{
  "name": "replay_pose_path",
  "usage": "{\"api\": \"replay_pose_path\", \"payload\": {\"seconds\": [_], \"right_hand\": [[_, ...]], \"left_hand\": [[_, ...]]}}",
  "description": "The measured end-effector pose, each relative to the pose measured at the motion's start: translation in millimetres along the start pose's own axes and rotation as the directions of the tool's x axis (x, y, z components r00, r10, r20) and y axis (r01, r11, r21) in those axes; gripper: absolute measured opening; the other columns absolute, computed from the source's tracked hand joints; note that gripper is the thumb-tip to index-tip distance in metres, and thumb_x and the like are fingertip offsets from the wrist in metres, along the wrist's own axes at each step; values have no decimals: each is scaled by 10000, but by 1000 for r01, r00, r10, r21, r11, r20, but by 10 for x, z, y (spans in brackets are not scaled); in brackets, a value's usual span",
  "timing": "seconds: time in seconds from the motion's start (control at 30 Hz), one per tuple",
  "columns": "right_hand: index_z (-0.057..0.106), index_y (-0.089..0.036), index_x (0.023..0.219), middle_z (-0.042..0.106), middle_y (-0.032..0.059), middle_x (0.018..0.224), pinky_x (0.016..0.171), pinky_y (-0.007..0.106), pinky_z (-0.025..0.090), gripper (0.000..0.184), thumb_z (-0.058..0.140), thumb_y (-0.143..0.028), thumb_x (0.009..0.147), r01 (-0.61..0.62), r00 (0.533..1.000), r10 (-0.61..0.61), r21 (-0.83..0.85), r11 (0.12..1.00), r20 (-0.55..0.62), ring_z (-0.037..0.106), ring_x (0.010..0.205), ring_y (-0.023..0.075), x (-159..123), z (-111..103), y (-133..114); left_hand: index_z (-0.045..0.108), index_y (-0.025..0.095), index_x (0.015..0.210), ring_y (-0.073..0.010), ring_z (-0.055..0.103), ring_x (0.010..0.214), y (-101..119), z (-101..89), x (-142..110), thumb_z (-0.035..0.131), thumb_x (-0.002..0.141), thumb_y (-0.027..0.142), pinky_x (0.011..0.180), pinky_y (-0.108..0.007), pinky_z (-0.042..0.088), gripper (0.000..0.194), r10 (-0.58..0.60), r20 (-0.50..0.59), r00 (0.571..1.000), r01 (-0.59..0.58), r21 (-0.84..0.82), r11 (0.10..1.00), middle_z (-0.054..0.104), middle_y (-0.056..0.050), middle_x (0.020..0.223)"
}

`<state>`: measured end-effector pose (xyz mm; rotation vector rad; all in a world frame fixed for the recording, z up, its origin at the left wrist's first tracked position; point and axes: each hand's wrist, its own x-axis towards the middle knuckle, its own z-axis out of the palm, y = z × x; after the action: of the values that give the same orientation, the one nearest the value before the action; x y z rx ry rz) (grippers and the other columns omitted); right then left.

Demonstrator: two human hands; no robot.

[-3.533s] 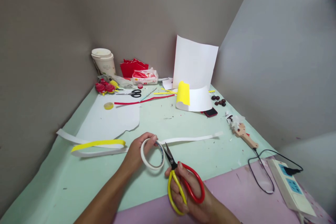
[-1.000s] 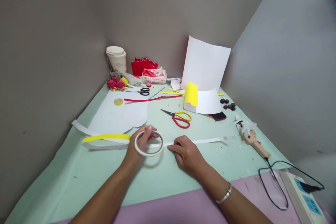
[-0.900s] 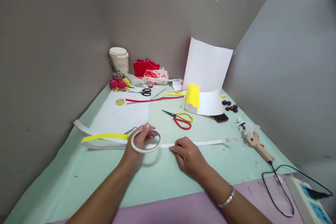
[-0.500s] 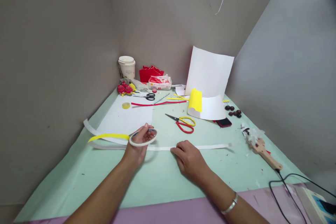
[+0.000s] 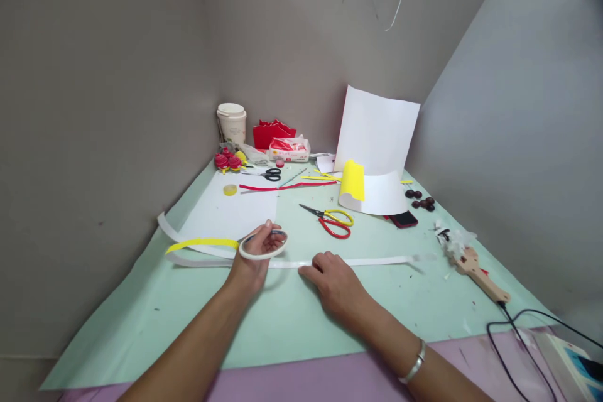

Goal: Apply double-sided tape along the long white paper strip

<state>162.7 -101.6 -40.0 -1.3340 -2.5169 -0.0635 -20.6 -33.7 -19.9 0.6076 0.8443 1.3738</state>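
The white ring-shaped roll of tape (image 5: 262, 245) sat in the left hand (image 5: 252, 262), fingers curled round its rim, held just above the long white paper strip (image 5: 377, 260) that lay across the pale green worktop (image 5: 292, 320). The right hand (image 5: 336, 286) rested flat, fingers loosely together, fingertips pressing on the strip just right of the roll. A yellow paper strip (image 5: 202, 244) lay left of the roll. Beyond the hands, apart from both, lay scissors with 1 red and 1 yellow handle loop (image 5: 332, 222), untouched, and a curled white sheet (image 5: 377, 191).
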Motion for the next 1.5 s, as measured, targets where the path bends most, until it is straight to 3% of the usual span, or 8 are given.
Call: {"api": "replay_pose_path", "payload": {"seconds": [0.2,0.43,0.57,0.7,0.93,1.1,1.33,1.5], "right_hand": [[429,-214,1353,520,60,869,614,297,271,669,532,25,737,114,991,-107,-86,990,80,411,720,183,88,-80,-24],[565,-190,1120,504,42,820,571,295,257,396,502,-6,775,96,995,-95,-57,994,15,402,678,173,168,-38,-113],[522,-193,1210,515,52,859,590,294,282,485,503,-10,761,97,995,-96,-28,995,15,429,719,184,169,20,-115],[380,-268,1376,525,52,896,566,284,275,698,549,-43,736,117,988,-110,-63,991,108,452,696,179,237,2,-147],[440,-257,1301,560,76,910,482,255,263,682,634,-68,675,63,945,-33,-83,995,326,521,648,178,442,-169,-300],[401,-209,1355,565,116,945,500,279,321,742,654,-85,669,87,975,-67,-86,993,209,530,679,194,367,-15,-338],[480,-110,1252,576,88,831,523,304,338,528,575,-39,738,120,992,-125,-119,986,-28,494,677,195,251,169,-380],[503,-145,1237,574,76,836,513,292,319,536,554,-24,717,97,995,-100,-86,992,-26,487,639,179,270,168,-338]], "left_hand": [[639,141,701,-106,561,606,23,17,-33,766,664,326,591,-222,423,226,5,17,1000,-6,22,1000,632,-3,647],[637,145,698,-104,550,593,32,18,-50,757,672,350,586,-226,410,239,1,26,1000,-2,55,998,627,1,638],[636,146,701,-104,544,577,28,25,-51,761,661,361,569,-229,407,251,-1,13,1000,1,46,999,623,5,626],[638,139,692,-89,531,574,43,46,-67,763,664,348,567,-209,405,246,-15,10,1000,15,23,1000,614,10,622],[644,136,706,-90,537,599,69,52,-101,769,669,350,589,-200,424,251,-45,9,999,45,13,999,607,9,639],[655,135,719,-82,539,596,54,30,-86,756,698,343,591,-193,422,232,-61,11,998,61,-1,998,620,5,651],[657,132,702,-84,543,599,43,17,-57,770,683,331,585,-190,428,229,-63,3,998,63,-23,998,617,2,636],[663,126,714,-81,542,608,58,30,-81,771,689,322,594,-181,433,224,-73,-16,997,73,-27,997,615,-1,653]]}}
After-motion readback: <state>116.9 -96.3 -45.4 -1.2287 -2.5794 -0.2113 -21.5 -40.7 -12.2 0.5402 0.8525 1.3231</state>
